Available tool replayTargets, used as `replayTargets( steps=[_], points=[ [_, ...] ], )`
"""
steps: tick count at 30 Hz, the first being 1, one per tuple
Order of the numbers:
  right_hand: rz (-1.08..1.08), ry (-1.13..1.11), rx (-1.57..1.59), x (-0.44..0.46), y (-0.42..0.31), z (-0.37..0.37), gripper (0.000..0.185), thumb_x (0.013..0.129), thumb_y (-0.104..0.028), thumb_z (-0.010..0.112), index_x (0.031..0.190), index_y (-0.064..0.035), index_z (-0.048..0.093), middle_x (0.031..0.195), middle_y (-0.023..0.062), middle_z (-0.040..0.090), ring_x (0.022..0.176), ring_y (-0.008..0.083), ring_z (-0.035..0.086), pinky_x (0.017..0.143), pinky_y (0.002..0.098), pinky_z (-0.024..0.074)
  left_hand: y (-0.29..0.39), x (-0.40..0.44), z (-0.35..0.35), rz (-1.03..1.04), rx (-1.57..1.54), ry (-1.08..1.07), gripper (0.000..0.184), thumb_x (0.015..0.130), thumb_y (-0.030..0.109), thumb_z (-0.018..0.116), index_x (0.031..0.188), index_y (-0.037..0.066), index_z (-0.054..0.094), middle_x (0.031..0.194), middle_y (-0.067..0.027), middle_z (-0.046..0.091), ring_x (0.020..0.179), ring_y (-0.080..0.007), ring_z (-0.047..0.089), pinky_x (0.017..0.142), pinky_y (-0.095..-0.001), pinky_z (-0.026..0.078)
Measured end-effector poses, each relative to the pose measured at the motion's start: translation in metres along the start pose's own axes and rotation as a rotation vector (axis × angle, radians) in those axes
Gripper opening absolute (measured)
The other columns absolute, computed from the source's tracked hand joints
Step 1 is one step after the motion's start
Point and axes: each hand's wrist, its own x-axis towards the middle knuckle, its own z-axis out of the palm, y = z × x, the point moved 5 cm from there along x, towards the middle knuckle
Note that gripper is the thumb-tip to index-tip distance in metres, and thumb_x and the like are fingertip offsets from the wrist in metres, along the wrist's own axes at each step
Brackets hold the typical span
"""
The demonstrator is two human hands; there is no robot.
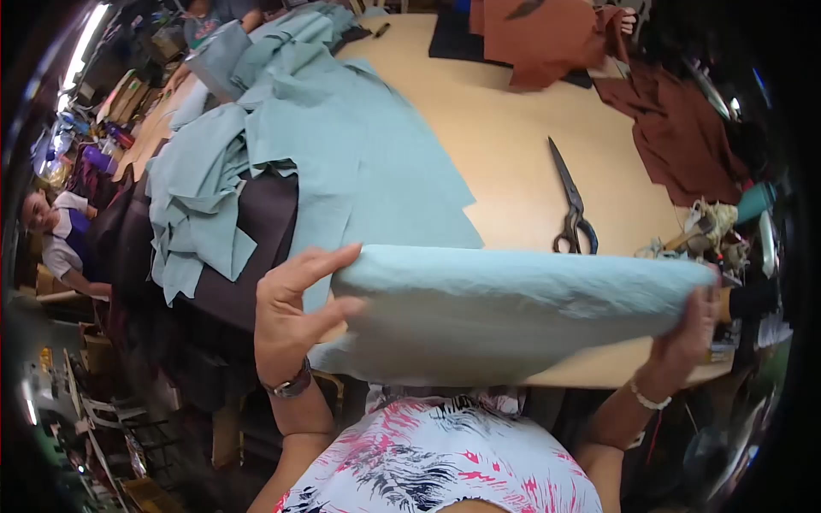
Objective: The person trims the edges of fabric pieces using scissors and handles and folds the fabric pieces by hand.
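A folded length of pale blue-green fabric (513,282) is stretched level between my hands above the table's near edge, with its lower part hanging down and blurred. My left hand (295,308) pinches the left end, index finger along the top edge and thumb lower down. At the other end, my right hand (688,329) grips the fabric, its fingers partly hidden behind the cloth. Just beyond the held fabric lies a pair of dark scissors (571,201), blades pointing away and handles partly covered.
Flat blue-green cloth pieces (368,145) spread over the wooden table (479,94), with a crumpled heap (201,188) on dark fabric at left. Rust-brown cloth (684,128) lies at far right. One person sits at left; others' hands show at the far side.
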Motion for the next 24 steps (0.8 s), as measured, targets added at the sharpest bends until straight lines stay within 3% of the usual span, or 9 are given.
replayTargets(
  steps=[3,7,10,13,15,16,18,22,24],
  points=[
    [-0.277,-0.070,0.218,0.008,-0.032,0.029,0.031,0.085,-0.009,0.051,0.113,0.0041,0.048,0.101,0.0096,0.056,0.091,0.0154,0.054,0.084,0.0287,0.0431,0.060,0.021,0.019,0.356,0.624,0.140,0.062,0.054,0.025,0.082,0.108,0.006,0.058,0.118,-0.0163,0.049,0.104,-0.0295,0.052,0.090,-0.0364,0.040],
    [-0.290,-0.284,0.363,0.035,-0.045,0.082,0.032,0.088,-0.017,0.048,0.113,0.0025,0.047,0.102,0.0093,0.055,0.090,0.0144,0.054,0.083,0.0278,0.0435,0.059,0.026,0.089,0.553,-0.297,-0.515,0.042,0.069,0.016,0.072,0.105,0.008,0.052,0.125,-0.0191,0.046,0.104,-0.0325,0.054,0.083,-0.0372,0.045],
    [-0.080,-0.468,0.379,0.058,-0.042,0.116,0.033,0.090,-0.022,0.046,0.113,0.0012,0.046,0.102,0.0091,0.055,0.090,0.0136,0.054,0.081,0.0272,0.0437,0.079,0.029,0.101,0.526,-0.446,-0.791,0.037,0.071,-0.001,0.059,0.106,0.009,0.055,0.119,-0.0166,0.051,0.096,-0.0324,0.057,0.076,-0.0356,0.048],
    [0.171,-0.566,0.278,0.067,-0.013,0.123,0.035,0.092,-0.027,0.044,0.114,0.0000,0.046,0.103,0.0089,0.055,0.089,0.0129,0.054,0.080,0.0265,0.0440,0.075,0.057,0.095,0.538,-0.284,-0.849,0.049,0.065,-0.008,0.050,0.110,0.010,0.058,0.112,-0.0144,0.057,0.095,-0.0319,0.056,0.076,-0.0347,0.047],
    [-0.072,-0.598,0.025,0.071,0.023,0.109,0.035,0.093,-0.030,0.043,0.114,-0.0012,0.046,0.104,0.0082,0.055,0.092,0.0127,0.054,0.082,0.0267,0.0431,0.047,0.096,0.084,0.627,-0.167,-0.443,0.052,0.066,-0.006,0.048,0.115,0.008,0.057,0.110,-0.0134,0.060,0.101,-0.0291,0.057,0.085,-0.0317,0.045],
    [-0.066,-0.312,-0.135,0.071,0.047,0.088,0.032,0.093,-0.026,0.042,0.113,-0.0009,0.046,0.101,0.0070,0.055,0.092,0.0137,0.053,0.081,0.0258,0.0425,0.026,0.119,0.072,0.540,-0.121,-0.371,0.050,0.069,-0.005,0.047,0.117,0.007,0.055,0.115,-0.0120,0.058,0.108,-0.0233,0.054,0.093,-0.0299,0.039],
    [0.158,-0.236,-0.167,0.035,0.077,0.074,0.027,0.092,-0.021,0.045,0.111,-0.0009,0.046,0.099,0.0064,0.055,0.089,0.0128,0.054,0.075,0.0254,0.0440,-0.012,0.157,0.033,0.468,0.075,-0.269,0.058,0.069,-0.004,0.045,0.127,0.002,0.044,0.129,-0.0102,0.048,0.122,-0.0179,0.041,0.103,-0.0290,0.027],
    [0.204,-0.270,-0.378,-0.039,0.112,0.060,0.020,0.090,-0.013,0.049,0.105,-0.0010,0.047,0.094,0.0060,0.053,0.078,0.0111,0.053,0.071,0.0232,0.0452,-0.109,0.208,-0.063,0.292,0.452,0.104,0.063,0.065,-0.003,0.046,0.127,-0.001,0.041,0.126,-0.0195,0.047,0.119,-0.0259,0.043,0.103,-0.0320,0.029],
    [0.347,-0.242,-0.255,-0.074,0.136,0.049,0.020,0.089,-0.008,0.050,0.107,0.0006,0.046,0.097,0.0066,0.052,0.077,0.0109,0.052,0.072,0.0231,0.0445,-0.167,0.224,-0.110,0.223,0.659,0.165,0.063,0.068,0.001,0.050,0.129,0.001,0.038,0.132,-0.0193,0.040,0.122,-0.0308,0.038,0.102,-0.0376,0.030]
  ],
)
